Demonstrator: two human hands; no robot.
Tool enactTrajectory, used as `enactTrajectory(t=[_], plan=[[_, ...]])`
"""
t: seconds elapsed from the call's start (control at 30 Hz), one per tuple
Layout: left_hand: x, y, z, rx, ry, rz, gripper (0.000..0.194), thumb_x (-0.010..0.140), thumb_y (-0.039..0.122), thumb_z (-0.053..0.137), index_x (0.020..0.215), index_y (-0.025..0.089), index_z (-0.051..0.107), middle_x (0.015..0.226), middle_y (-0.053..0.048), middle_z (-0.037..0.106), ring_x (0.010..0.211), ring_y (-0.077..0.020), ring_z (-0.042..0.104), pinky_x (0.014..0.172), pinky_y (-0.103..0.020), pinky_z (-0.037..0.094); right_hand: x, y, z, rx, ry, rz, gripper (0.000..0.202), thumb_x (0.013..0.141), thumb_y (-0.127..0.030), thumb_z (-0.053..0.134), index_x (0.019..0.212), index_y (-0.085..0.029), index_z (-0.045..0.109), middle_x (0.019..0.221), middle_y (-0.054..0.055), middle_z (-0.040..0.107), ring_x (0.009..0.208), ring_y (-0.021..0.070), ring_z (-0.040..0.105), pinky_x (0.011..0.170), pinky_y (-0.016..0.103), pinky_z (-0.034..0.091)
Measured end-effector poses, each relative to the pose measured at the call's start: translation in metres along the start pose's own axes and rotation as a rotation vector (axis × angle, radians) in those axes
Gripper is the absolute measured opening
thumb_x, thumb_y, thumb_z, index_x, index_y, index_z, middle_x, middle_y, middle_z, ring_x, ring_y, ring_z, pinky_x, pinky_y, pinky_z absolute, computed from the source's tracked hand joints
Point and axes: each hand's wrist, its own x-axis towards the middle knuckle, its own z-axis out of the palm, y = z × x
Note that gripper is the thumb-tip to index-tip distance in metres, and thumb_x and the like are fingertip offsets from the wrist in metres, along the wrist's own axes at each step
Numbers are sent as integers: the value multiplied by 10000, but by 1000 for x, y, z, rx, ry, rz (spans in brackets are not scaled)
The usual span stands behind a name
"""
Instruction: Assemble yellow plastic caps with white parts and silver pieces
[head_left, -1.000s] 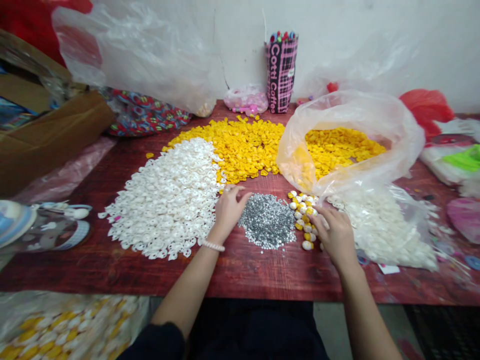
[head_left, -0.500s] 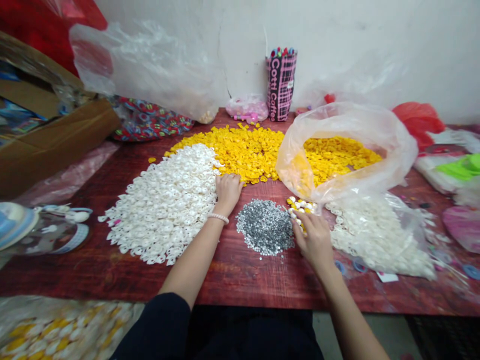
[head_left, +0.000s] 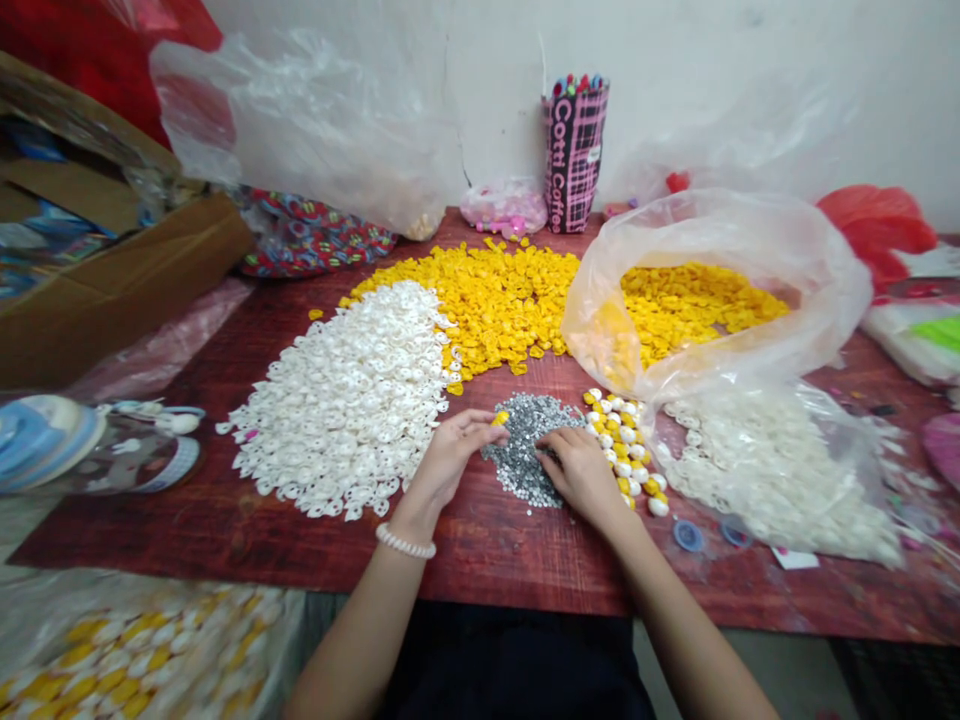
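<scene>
My left hand (head_left: 456, 452), with a coiled band on its wrist, pinches a small yellow piece (head_left: 501, 418) above the left edge of a heap of small silvery-grey bits (head_left: 529, 465). My right hand (head_left: 581, 468) has its fingertips closed down in the right side of that heap; what they grip, if anything, is too small to make out. White flat pieces (head_left: 337, 400) are piled on the left, and yellow pieces (head_left: 502, 300) lie behind. Just right of my right hand is a cluster of white-and-yellow pieces (head_left: 626, 445).
An open clear bag (head_left: 787, 350) stands over more yellow pieces, with a bag of white pieces (head_left: 787, 480) before it. A bottle (head_left: 127, 450) and a cardboard box (head_left: 135, 270) are at left. A pink-and-black bag (head_left: 576, 155) stands by the wall.
My left hand has moved from the yellow pile toward the grey heap with a yellow piece in its fingers. My right hand has shifted left from the white-and-yellow cluster onto the heap.
</scene>
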Motion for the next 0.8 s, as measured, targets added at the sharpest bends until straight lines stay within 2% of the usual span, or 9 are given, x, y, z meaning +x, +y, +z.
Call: enactTrajectory(t=[0.1,0.2,0.4,0.57,0.67,0.73,0.8], plan=[[-17,-5,6,-44,-52,-91,186,727,317,663,748,136,631,679,-54,703,620,-136,643,649,-248,470,1,0,2,24,4,-13,106,845,-199,532,888,-187,629,869,78,640,841,216,556,768,342,418],[-25,-13,12,-10,-72,-111,222,762,356,626,715,139,620,643,-52,689,598,-140,645,585,-232,439,2,0,4,47,17,6,96,842,-185,529,831,-187,625,837,70,638,813,208,550,753,334,416],[-22,-22,14,-38,35,-80,205,670,267,720,735,165,555,594,32,628,547,-113,647,454,-175,294,2,2,3,170,100,62,87,829,-196,530,811,-189,614,822,59,641,794,199,560,751,331,413],[-19,-22,12,-109,44,-74,195,670,240,717,802,153,603,646,21,628,574,-95,633,488,-165,378,-2,2,-2,313,161,140,85,810,-214,546,754,-192,606,777,43,641,773,194,566,736,329,420],[-19,-22,15,-174,28,-105,196,684,232,704,848,148,638,733,2,644,628,-88,628,588,-181,469,-5,-5,-9,496,258,201,93,834,-247,531,784,-194,589,769,33,630,749,176,572,711,320,444],[-20,-21,18,-177,13,-106,179,688,222,701,844,143,659,770,-11,650,662,-89,621,656,-204,502,-7,-12,-14,607,341,168,70,849,-240,516,827,-201,569,809,34,627,781,169,585,727,322,463],[-21,-21,23,-164,-19,-100,166,689,218,702,832,139,676,806,-28,657,703,-102,618,679,-218,514,-7,-18,-16,625,394,47,46,845,-205,520,868,-210,559,861,40,634,844,172,594,768,340,470]])
